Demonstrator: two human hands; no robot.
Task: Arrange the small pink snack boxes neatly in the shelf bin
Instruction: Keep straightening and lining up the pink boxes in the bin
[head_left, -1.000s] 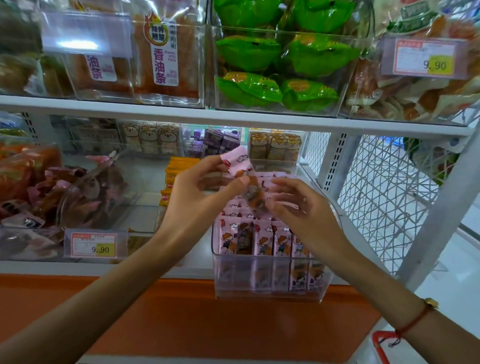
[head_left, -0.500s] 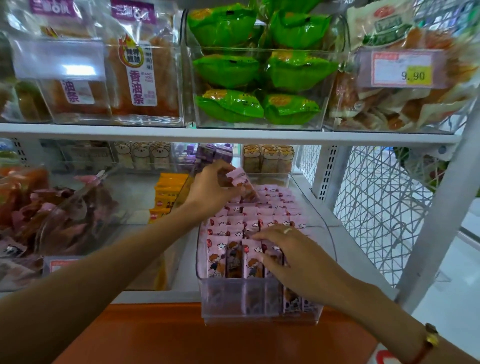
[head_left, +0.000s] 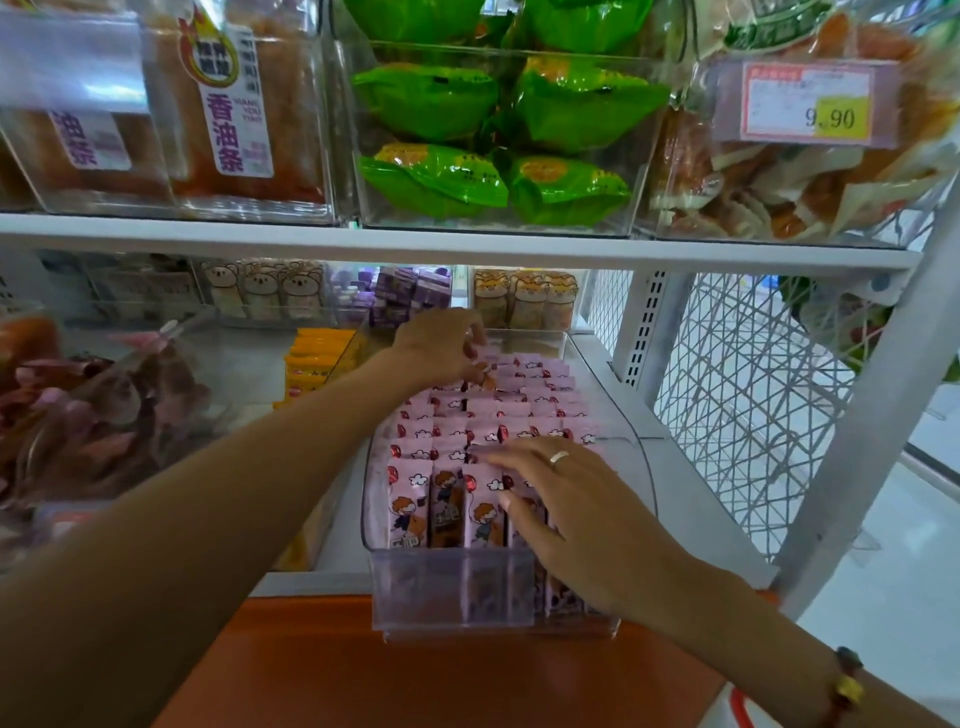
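1. Since half a second ago, my left hand reaches deeper to the far end of the clear plastic bin; the pink box it held raised now sits down among the far rows, and its fingers curl over the box tops there. I cannot tell whether it pinches one.
2. My right hand stays at the near right of the bin, fingers spread flat, pressing on the front row.
3. The small pink snack boxes stand upright in tidy rows, filling the bin on the white shelf. They are slim, glossy, printed with cartoon figures.
4. On the upper shelf, puffy green packets crowd a clear bin, and a price tag hangs to their right.
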